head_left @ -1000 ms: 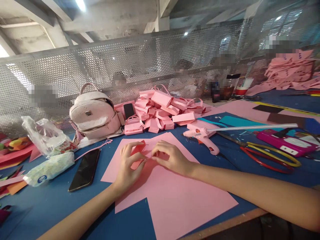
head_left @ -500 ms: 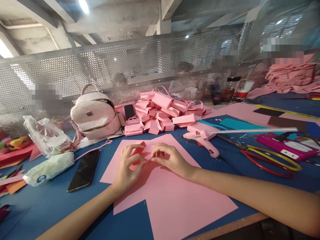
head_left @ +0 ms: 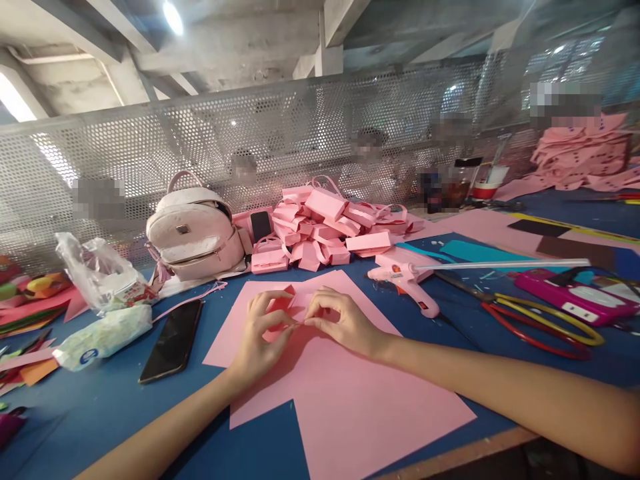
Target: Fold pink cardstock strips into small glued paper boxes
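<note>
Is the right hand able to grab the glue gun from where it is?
Probably yes. The glue gun lies just beyond the right hand on the blue table, nothing between them, though that hand is busy pinching a small pink paper piece.

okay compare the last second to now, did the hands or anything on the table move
Hardly anything. The left hand and right hand stay pinched on the small pink paper piece, fingertips meeting over the big pink sheet; only slight finger shifts show. The phone, glue gun, scissors and backpack lie as before; the small drift is the camera's.
</note>
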A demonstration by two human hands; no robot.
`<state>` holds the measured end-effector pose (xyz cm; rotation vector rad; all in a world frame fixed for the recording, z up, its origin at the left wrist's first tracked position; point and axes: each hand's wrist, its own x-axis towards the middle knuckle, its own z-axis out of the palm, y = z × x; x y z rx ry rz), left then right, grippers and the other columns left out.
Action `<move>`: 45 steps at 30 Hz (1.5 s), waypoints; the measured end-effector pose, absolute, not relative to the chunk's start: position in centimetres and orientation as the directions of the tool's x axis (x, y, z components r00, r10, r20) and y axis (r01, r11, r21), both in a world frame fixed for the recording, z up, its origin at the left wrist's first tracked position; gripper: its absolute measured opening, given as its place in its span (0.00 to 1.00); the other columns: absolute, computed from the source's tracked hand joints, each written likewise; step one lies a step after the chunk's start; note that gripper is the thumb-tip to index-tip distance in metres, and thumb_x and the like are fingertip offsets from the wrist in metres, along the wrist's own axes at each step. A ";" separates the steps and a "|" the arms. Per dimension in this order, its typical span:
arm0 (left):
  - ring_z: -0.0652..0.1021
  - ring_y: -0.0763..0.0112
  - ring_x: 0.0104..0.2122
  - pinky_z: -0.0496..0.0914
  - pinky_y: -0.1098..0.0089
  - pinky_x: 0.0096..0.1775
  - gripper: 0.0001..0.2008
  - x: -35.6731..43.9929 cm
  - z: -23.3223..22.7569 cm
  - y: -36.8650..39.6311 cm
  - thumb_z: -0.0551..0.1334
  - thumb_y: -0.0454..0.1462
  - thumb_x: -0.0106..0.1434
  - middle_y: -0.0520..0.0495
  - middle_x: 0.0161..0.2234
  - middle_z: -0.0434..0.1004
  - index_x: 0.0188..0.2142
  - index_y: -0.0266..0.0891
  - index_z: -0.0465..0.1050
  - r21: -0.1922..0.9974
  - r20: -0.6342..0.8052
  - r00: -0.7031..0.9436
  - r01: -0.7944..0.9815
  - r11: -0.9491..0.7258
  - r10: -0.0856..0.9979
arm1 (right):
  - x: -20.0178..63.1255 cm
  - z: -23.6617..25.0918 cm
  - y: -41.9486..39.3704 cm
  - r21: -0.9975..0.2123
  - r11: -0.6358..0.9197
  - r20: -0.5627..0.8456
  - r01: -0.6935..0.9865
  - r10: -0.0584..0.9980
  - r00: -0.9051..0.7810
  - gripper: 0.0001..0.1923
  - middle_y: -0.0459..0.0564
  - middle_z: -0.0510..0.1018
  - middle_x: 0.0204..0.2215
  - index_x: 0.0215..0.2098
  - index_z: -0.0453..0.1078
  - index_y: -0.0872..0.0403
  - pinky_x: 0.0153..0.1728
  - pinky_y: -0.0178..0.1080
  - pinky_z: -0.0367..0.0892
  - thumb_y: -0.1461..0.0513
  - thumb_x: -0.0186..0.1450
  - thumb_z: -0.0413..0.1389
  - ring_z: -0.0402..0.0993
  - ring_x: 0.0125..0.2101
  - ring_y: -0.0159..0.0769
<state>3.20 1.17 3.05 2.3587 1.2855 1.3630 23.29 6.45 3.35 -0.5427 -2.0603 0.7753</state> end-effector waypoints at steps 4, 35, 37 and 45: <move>0.71 0.56 0.53 0.65 0.52 0.53 0.07 3.1 3.0 1.3 0.62 0.31 0.64 0.45 0.50 0.71 0.29 0.42 0.74 0.534 0.637 0.195 0.585 -0.610 0.746 | 23.3 3.4 6.6 -0.651 0.751 0.589 0.111 0.591 -0.551 0.07 0.46 0.76 0.29 0.30 0.72 0.52 0.40 0.39 0.64 0.66 0.67 0.58 0.68 0.36 0.37; 0.74 0.62 0.44 0.61 0.57 0.48 0.05 3.0 3.0 1.3 0.64 0.38 0.65 0.49 0.43 0.78 0.32 0.46 0.78 0.336 0.693 0.191 0.768 -0.545 0.696 | 23.4 3.1 6.8 -0.544 0.799 0.590 0.256 0.582 -0.560 0.07 0.45 0.74 0.29 0.29 0.69 0.52 0.35 0.37 0.65 0.64 0.66 0.60 0.70 0.33 0.35; 0.74 0.62 0.44 0.61 0.57 0.48 0.05 3.0 3.0 1.3 0.63 0.37 0.66 0.49 0.43 0.78 0.33 0.46 0.78 0.348 0.683 0.193 0.762 -0.546 0.705 | 23.4 3.1 6.8 -0.550 0.797 0.586 0.248 0.580 -0.566 0.07 0.46 0.74 0.30 0.30 0.68 0.52 0.36 0.37 0.65 0.63 0.66 0.60 0.70 0.34 0.35; 0.74 0.61 0.45 0.60 0.57 0.49 0.04 2.9 2.8 1.3 0.64 0.36 0.65 0.49 0.44 0.77 0.33 0.46 0.77 0.333 0.700 0.186 0.769 -0.546 0.690 | 23.4 3.0 6.9 -0.561 0.794 0.584 0.234 0.580 -0.567 0.06 0.47 0.75 0.30 0.30 0.69 0.52 0.37 0.38 0.65 0.63 0.66 0.59 0.71 0.34 0.36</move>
